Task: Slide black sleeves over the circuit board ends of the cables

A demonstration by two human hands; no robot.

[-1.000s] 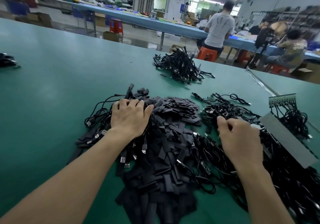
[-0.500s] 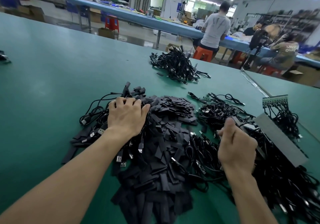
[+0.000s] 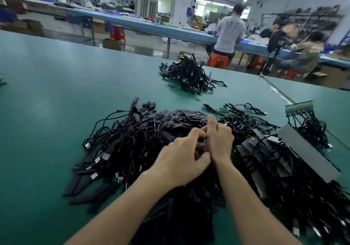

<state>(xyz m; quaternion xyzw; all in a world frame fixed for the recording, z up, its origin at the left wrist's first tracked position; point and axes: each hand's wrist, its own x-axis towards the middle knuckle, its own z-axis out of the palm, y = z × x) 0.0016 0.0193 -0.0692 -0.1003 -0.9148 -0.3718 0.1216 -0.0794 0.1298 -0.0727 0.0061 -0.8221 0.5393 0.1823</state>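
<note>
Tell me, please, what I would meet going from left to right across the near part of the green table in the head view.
A tangle of black cables with silver USB plugs → left hand → right hand → long flat grey bar.

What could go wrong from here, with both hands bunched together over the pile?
1. The left hand and right hand hide whatever they are working on, so a sleeve that snags or goes on crooked could pass unseen.
2. The cables beside them are heavily tangled. Pulling one free may drag its neighbours along and scatter the loose black sleeves.
</note>
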